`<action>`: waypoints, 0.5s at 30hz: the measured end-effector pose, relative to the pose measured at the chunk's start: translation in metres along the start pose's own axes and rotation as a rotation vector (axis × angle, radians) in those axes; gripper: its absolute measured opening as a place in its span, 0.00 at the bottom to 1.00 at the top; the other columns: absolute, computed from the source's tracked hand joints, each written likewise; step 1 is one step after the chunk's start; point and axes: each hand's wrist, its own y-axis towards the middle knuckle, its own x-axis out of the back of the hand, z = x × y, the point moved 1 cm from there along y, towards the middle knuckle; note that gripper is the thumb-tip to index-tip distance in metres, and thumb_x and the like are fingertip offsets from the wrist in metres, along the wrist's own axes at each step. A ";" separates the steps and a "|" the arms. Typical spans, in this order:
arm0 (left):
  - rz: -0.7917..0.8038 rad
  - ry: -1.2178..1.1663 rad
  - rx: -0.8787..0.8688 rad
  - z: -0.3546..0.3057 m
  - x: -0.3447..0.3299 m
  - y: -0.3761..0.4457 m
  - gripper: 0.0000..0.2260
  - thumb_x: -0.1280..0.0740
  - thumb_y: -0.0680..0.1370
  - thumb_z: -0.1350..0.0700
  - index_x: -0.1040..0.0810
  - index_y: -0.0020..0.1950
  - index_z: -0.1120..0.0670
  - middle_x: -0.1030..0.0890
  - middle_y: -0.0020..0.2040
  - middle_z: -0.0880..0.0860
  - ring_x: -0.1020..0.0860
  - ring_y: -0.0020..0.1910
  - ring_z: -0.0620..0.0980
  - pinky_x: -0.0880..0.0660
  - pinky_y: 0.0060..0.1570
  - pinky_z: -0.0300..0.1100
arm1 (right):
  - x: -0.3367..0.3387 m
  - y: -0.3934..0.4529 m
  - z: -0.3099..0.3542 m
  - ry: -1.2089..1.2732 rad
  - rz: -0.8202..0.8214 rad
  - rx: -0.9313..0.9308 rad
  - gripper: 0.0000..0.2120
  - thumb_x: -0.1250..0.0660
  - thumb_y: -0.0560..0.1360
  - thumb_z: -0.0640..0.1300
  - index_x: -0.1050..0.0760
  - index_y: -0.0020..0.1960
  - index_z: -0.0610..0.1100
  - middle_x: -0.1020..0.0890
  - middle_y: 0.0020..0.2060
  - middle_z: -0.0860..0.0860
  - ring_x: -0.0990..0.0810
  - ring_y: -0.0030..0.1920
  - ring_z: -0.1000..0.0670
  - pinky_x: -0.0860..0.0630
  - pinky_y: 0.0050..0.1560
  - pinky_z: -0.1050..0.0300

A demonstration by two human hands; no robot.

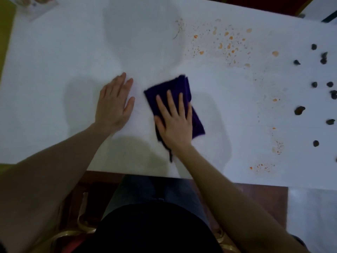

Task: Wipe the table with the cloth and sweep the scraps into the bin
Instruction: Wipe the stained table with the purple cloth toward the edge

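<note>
R hand (174,123) lies flat, fingers spread, palm pressing the folded purple cloth (182,99) onto the white table (54,70) just R of centre; not a pinch, just weight on top, prob so the whole pad drags when it slides. L hand (114,105) sits open and empty at abt 9 o'clock of the cloth, flat on the cover, likely to keep it from bunching. Orange stains (226,42) spread toward 1 o'clock, more specks at 4; dark scraps (299,110) scattered at 3, near the R edge, some cut off by the frame. No bin in view. Cloth's near end blurs under the wrist. Object at 11 o'clock corner (34,4) too dim to ID.
</note>
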 end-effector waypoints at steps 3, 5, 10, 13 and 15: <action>0.071 0.071 0.010 0.014 0.000 0.019 0.27 0.52 0.83 0.44 0.47 0.81 0.51 0.48 0.82 0.54 0.49 0.81 0.55 0.54 0.78 0.54 | 0.003 -0.051 -0.032 -0.012 0.015 -0.028 0.28 0.46 0.81 0.60 0.46 0.80 0.57 0.46 0.80 0.51 0.52 0.80 0.44 0.53 0.77 0.42; 0.090 0.112 -0.002 0.019 -0.004 0.021 0.28 0.54 0.83 0.42 0.50 0.82 0.49 0.51 0.82 0.53 0.52 0.81 0.54 0.57 0.77 0.56 | 0.011 -0.070 -0.069 -0.051 0.003 -0.148 0.29 0.47 0.80 0.63 0.45 0.79 0.57 0.45 0.80 0.51 0.50 0.80 0.43 0.52 0.77 0.41; 0.074 0.117 -0.001 0.019 -0.005 0.019 0.28 0.54 0.83 0.42 0.51 0.82 0.49 0.51 0.82 0.53 0.52 0.81 0.53 0.56 0.78 0.59 | 0.038 -0.027 -0.136 -0.036 -0.007 -0.445 0.31 0.52 0.80 0.65 0.50 0.80 0.57 0.49 0.80 0.50 0.54 0.79 0.40 0.54 0.76 0.34; 0.077 0.103 0.005 0.019 -0.003 0.019 0.28 0.54 0.83 0.42 0.50 0.82 0.49 0.51 0.82 0.53 0.52 0.81 0.53 0.56 0.78 0.59 | 0.039 0.036 -0.117 0.006 -0.049 -0.550 0.30 0.51 0.81 0.62 0.51 0.80 0.57 0.50 0.80 0.50 0.56 0.79 0.39 0.56 0.76 0.34; 0.072 0.105 -0.002 0.018 -0.004 0.018 0.28 0.54 0.83 0.42 0.50 0.82 0.49 0.51 0.82 0.53 0.52 0.81 0.53 0.56 0.78 0.59 | 0.032 0.065 -0.083 0.022 -0.049 -0.519 0.29 0.49 0.81 0.60 0.51 0.80 0.56 0.50 0.80 0.50 0.56 0.79 0.39 0.56 0.76 0.36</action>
